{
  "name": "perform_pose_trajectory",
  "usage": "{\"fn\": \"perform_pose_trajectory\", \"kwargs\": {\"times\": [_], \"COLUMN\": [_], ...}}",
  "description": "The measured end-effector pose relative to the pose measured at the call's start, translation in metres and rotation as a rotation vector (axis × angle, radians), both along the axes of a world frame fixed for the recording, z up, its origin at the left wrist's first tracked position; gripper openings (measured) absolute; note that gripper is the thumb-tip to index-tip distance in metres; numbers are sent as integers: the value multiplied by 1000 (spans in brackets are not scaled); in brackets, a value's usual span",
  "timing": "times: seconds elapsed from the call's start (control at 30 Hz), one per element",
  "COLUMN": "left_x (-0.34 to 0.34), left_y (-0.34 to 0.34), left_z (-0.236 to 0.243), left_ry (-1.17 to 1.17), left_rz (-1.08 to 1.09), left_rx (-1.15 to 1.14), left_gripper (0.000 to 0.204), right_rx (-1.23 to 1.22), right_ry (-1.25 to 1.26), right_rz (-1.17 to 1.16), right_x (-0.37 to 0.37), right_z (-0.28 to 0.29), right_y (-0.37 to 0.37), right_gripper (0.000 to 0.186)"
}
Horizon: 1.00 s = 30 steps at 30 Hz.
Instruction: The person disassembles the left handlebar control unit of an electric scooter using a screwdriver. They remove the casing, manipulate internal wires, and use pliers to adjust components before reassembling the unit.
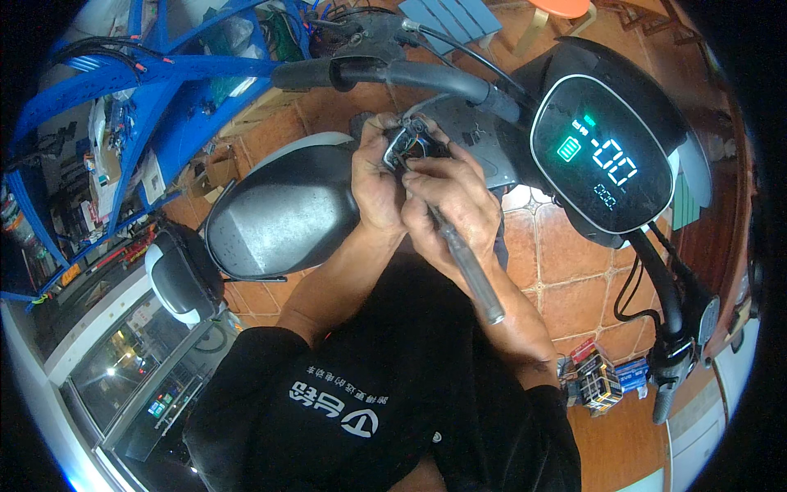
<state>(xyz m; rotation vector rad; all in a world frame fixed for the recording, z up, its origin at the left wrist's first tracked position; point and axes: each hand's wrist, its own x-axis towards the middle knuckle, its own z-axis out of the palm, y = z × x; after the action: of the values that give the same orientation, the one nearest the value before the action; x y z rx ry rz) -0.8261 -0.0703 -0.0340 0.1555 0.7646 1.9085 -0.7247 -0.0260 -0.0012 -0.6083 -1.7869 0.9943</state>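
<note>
My left hand [376, 184] is closed around a small dark housing [402, 141] with an open side, where thin wires and a bit of metal show. The fingers of my right hand [459, 197] grip a screwdriver [469, 266] with a greyish, see-through handle that slants down towards my right forearm. Its tip end lies at the housing, hidden by my fingers. Both hands are together in front of my chest, between the black seat [283, 209] of an electric scooter and its lit display [607, 156].
The scooter's handlebar [410, 75] crosses just beyond my hands, and its other grip [664, 398] sticks out at the lower right. Blue shelving [139, 148] crowded with parts stands at the left. Small boxes [597, 377] sit on the tiled floor [566, 271]. A blue slatted stool [451, 31] is at the back.
</note>
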Motion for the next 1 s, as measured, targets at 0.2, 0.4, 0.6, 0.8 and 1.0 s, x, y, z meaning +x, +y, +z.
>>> {"fn": "perform_pose_trajectory", "kwargs": {"times": [0.2, 0.4, 0.6, 0.8, 1.0], "left_x": [-1, 0, 3, 7, 2], "left_y": [6, 5, 4, -5, -21], "left_z": [16, 17, 20, 17, 24], "left_ry": [-60, -129, -137, 193, 430], "left_rz": [-10, -7, -4, 100, 127], "left_rx": [-66, -105, -87, 73, 47], "left_gripper": [34, 40, 40, 25, 27], "right_rx": [-7, -111, -190, -245, -390], "right_ry": [28, 120, 123, 64, -10], "right_rz": [-9, -51, -35, -60, 91], "right_x": [0, 2, 6, 15, 9], "right_z": [-3, -1, -2, -13, -4], "right_y": [1, 3, 1, -5, -9], "right_gripper": [15, 15, 13, 18, 59]}}
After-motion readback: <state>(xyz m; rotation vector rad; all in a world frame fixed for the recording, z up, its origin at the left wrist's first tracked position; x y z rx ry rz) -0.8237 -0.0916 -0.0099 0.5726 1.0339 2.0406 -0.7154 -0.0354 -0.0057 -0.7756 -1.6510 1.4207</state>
